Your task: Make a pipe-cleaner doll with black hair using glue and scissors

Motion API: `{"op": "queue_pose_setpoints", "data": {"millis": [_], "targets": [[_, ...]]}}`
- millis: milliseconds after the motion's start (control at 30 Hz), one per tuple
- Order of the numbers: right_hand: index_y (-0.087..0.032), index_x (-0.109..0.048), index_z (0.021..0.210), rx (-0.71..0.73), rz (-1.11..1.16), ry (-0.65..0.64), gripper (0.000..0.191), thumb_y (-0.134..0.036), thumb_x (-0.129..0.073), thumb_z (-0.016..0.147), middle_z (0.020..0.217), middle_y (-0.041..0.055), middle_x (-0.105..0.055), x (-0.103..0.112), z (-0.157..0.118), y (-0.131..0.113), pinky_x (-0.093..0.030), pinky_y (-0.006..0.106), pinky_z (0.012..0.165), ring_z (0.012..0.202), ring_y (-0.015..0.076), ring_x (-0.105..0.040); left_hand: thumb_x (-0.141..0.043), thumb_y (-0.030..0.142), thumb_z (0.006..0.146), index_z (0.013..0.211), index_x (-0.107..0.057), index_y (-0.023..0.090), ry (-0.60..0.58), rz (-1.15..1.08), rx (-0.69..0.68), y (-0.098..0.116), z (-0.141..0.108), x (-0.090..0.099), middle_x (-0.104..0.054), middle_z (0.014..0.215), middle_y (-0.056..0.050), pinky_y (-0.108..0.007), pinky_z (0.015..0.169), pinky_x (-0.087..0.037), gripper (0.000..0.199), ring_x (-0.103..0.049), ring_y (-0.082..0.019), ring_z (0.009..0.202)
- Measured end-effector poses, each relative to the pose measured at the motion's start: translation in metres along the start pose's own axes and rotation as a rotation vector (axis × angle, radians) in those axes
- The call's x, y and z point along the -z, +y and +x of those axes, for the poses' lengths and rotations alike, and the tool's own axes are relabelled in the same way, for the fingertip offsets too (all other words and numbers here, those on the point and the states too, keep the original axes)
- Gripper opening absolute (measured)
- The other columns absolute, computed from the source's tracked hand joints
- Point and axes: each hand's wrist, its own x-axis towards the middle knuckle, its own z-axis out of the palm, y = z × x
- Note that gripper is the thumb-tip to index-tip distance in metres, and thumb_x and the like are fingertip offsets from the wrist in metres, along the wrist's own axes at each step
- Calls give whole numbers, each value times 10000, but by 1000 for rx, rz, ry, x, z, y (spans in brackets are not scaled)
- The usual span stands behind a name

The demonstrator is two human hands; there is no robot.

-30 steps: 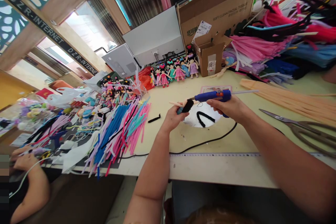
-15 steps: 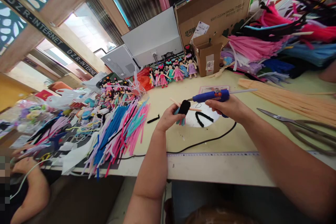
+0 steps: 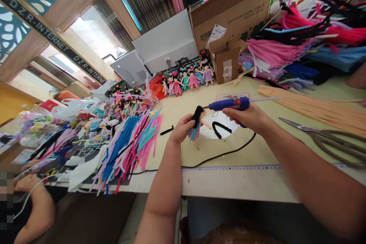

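And here the small doll (image 3: 197,116), black fuzzy head uppermost, is held in the left hand (image 3: 182,127), that grip closed around it, at the nine o'clock edge of a white disc (image 3: 207,132) on the table (image 3: 243,183). From two o'clock the blue glue gun (image 3: 228,104) is levelled at the head, its handle wrapped by the right hand (image 3: 251,116). For a clean job, a thin line is best laid, the doll braced, fingertips kept clear of the likely hot nozzle, and the black cord (image 3: 223,160) at five o'clock left slack. Whether the fuzz is touched by the tip cannot be told, nor can any glue be made out. The left fingertips are hidden by the doll, the trigger is masked, and over at three o'clock the scissors (image 3: 316,131) are cut off by the frame.
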Motion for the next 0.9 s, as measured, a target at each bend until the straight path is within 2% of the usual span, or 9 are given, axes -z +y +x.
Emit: {"op": "queue_pose_setpoints", "data": {"millis": [400,900], "targets": [[-201,-565,562,0,1,9,302,-470,-671,652,471,-13,-526,0,-2,-3,-334,240,382,417,98,-454,-774,429,670,988,-681,142,-2,-56,25,-2,-1,0,-699,861,-63,-285,732,-455,438,-627,-166,775],[-207,-588,589,42,-7,5,315,-502,-673,655,454,-23,-510,0,0,2,-344,253,403,419,106,-452,-776,446,663,964,-672,125,-1,-55,31,3,-4,-4,-713,842,-77,-286,696,-463,452,-649,-177,750]]}}
